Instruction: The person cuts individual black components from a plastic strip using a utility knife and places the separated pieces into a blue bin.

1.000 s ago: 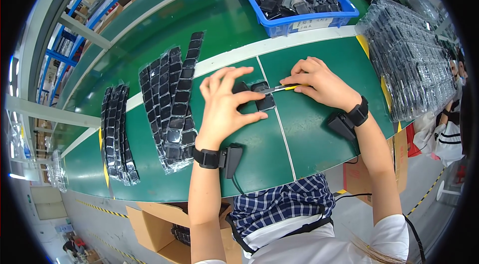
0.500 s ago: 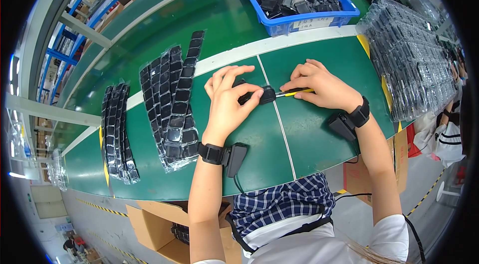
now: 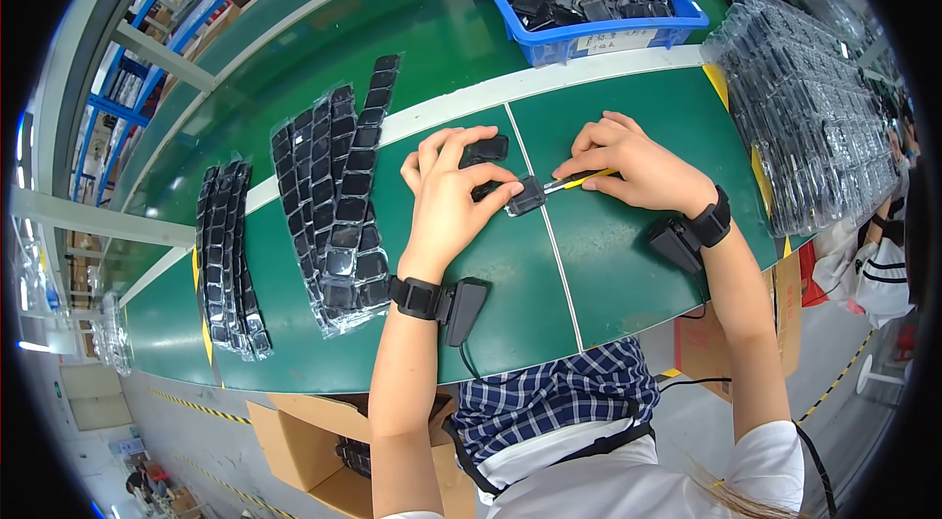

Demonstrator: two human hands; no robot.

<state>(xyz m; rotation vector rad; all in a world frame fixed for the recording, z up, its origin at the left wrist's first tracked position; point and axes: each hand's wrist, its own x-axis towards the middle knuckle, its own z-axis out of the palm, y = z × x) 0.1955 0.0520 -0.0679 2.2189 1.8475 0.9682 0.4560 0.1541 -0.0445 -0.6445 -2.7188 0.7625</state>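
Observation:
Between the thumb and fingers of my left hand (image 3: pixel 456 190) is the left edge of a small black square part (image 3: pixel 527 195). My right hand (image 3: pixel 638 166) is closed around a slim yellow-and-black tool (image 3: pixel 591 179), whose narrow metal tip meets the part's upper right edge. Its exact kind is unclear. Just beyond my left fingers lies another dark rounded piece (image 3: pixel 488 148), partly covered by the hand. More black material shows under the left fingers, mostly hidden.
Left of my hands lie long strips of black square pieces in clear plastic (image 3: pixel 339 215), with a second bundle (image 3: pixel 231 259) farther left. A blue bin (image 3: pixel 608 36) heaped with dark pieces stands at the back. Stacked clear trays (image 3: pixel 810 117) rise at the right.
The black square part has turned and tilted in my left fingers, with its lower edge shifted toward me. More of the dark piece behind my left hand is showing.

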